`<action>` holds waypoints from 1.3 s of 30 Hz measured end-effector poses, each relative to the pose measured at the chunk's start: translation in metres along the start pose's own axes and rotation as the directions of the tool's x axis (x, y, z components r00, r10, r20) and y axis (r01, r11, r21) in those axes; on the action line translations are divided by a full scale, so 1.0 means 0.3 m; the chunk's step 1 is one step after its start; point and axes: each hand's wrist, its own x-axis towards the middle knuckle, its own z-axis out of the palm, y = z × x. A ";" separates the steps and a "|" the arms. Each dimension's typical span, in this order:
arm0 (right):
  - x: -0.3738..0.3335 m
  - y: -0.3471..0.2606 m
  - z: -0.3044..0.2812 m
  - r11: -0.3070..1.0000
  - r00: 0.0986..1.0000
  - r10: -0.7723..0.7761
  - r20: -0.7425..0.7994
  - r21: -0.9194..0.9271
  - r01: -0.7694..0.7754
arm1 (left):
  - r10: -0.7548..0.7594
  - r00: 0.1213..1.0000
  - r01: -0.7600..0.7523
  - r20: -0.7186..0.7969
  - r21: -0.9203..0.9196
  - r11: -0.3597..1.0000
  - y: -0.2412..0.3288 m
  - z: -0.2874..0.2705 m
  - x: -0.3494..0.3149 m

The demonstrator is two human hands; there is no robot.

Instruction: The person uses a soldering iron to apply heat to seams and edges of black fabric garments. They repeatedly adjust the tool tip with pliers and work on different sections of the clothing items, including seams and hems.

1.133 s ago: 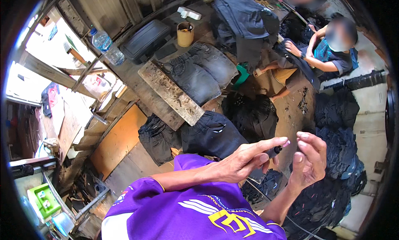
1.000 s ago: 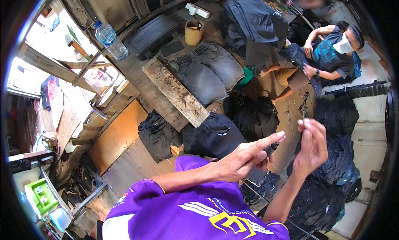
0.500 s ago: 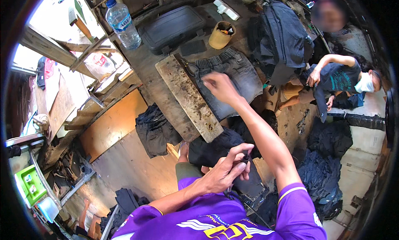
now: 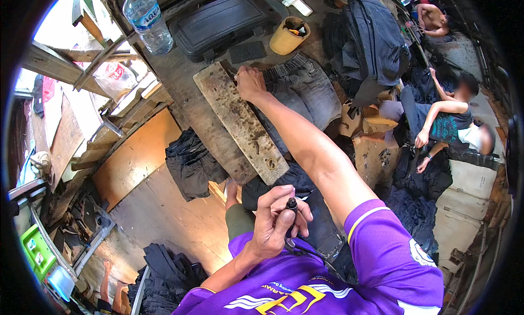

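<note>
My left hand (image 4: 275, 219) is closed around a small black cylinder with a narrow stepped tip (image 4: 291, 204), held upright in front of my chest. My right arm stretches forward over a pair of faded grey-black denim shorts (image 4: 305, 94) with an elastic waistband, lying on the table. At the waistband's left end, against the wooden board (image 4: 240, 124), rests my right hand (image 4: 251, 84) with its fingers curled together. What those fingers grip, if anything, is hidden. The board is worn and stained, and lies aslant along the shorts' left side.
Beyond the board are a black case (image 4: 218, 26), a water bottle (image 4: 147, 23) and a yellow cup (image 4: 289, 36) holding small items. Dark clothes (image 4: 368, 42) are piled at the far right. More shorts (image 4: 191, 162) hang off the table's near edge. Other people (image 4: 447, 121) sit at right.
My right hand has moved left and away from me, from above the shorts to the waistband's end by the board. My left hand has turned, showing the black cylinder's tip more plainly.
</note>
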 end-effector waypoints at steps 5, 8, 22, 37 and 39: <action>-0.043 0.040 -0.061 0.849 0.974 0.088 -0.207 0.527 0.035 | 0.106 0.994 -0.106 -0.002 -0.100 0.989 0.039 0.050 0.036; -0.168 0.074 -0.254 0.246 0.994 0.105 -0.016 0.969 -0.011 | 0.172 0.984 -0.165 0.037 -0.144 0.976 0.069 0.095 0.061; -1.440 0.102 -1.106 0.552 0.902 0.089 -0.422 0.775 0.308 | 0.055 0.883 -0.068 0.466 0.011 0.998 0.086 0.369 0.101; -2.054 0.113 -1.195 0.947 0.753 -0.141 -0.643 0.135 0.292 | 0.087 0.745 0.001 0.662 -0.132 0.991 -0.047 0.677 -0.099; -2.091 0.125 -1.167 0.865 0.728 -0.073 -0.681 0.319 0.386 | 0.093 0.737 -0.059 0.669 -0.074 0.996 -0.061 0.711 -0.130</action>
